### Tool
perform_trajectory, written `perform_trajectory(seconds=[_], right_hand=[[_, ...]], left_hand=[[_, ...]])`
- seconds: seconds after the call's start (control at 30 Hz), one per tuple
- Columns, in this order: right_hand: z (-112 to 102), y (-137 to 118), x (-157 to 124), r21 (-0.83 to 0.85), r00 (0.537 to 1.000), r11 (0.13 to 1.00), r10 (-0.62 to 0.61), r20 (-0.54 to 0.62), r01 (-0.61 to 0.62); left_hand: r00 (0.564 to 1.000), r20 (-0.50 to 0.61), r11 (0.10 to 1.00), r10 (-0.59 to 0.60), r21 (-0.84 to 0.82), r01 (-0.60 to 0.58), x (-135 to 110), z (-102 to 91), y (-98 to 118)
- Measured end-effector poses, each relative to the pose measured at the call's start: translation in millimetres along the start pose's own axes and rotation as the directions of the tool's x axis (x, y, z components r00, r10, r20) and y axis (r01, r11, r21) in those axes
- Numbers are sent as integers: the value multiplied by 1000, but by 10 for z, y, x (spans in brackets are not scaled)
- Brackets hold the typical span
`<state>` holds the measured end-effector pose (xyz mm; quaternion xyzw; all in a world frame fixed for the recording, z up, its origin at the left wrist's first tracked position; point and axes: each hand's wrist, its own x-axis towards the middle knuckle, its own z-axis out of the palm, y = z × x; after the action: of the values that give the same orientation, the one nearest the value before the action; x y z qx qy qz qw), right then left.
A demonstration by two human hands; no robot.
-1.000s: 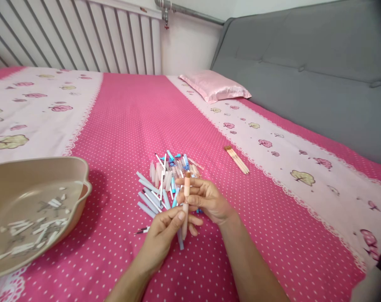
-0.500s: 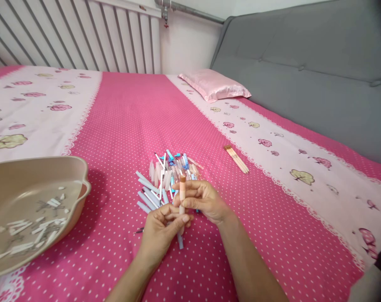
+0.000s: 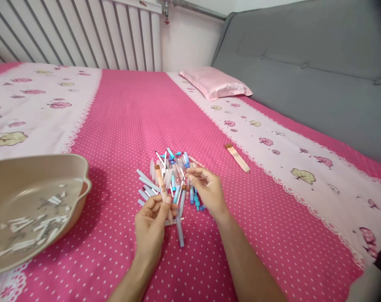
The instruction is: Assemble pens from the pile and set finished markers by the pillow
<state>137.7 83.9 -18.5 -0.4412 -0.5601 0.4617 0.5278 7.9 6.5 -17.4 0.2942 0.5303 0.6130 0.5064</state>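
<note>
My left hand (image 3: 152, 224) is closed around a peach-coloured pen (image 3: 161, 184) with a brown tip, held upright and tilted left. My right hand (image 3: 207, 188) reaches into a pile of pen parts (image 3: 173, 176) on the pink dotted bedsheet, its fingers pinched at the pile's right edge; what they grip is too small to name. The pile holds blue, grey and clear pieces. A grey-blue barrel (image 3: 180, 228) lies between my hands.
A beige tray (image 3: 80, 167) with several small white pieces stands at the left. A small bundle of peach pens (image 3: 237, 158) lies to the right of the pile. A pink pillow (image 3: 215, 82) and a grey sofa back (image 3: 303, 63) are behind.
My right hand has let go of the peach pen and moved forward to the pile. My left hand keeps the pen and has shifted it left.
</note>
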Motion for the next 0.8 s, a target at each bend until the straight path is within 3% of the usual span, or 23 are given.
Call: perform_trajectory(seconds=[0.07,0.17,0.27,0.37,0.5,0.6,0.7,0.8], right_hand=[[8,4,-14,-245,997,967,-52,53,64],[21,-19,-49,-539,982,824,-98,164,173],[25,-33,-75,-677,977,714,-50,207,180],[22,-21,-83,-699,973,694,-9,232,173],[14,-7,-71,-643,965,735,-56,256,213],[7,-25,-47,-514,963,823,-138,233,242],[3,-54,-24,-287,969,930,-188,162,229],[-3,-70,-10,72,991,991,-118,59,113]], left_hand=[[1000,-12,1000,14,12,-13,-8,6,-3],[1000,-9,999,25,40,-25,-25,11,4],[999,1,996,35,79,-35,-33,8,4],[999,29,992,42,114,-45,-36,1,-11],[997,60,985,46,163,-55,-45,-10,-26],[994,82,971,67,222,-84,-57,-11,-21],[988,115,947,100,294,-130,-72,3,-12],[979,156,904,133,385,-185,-85,18,-19]])
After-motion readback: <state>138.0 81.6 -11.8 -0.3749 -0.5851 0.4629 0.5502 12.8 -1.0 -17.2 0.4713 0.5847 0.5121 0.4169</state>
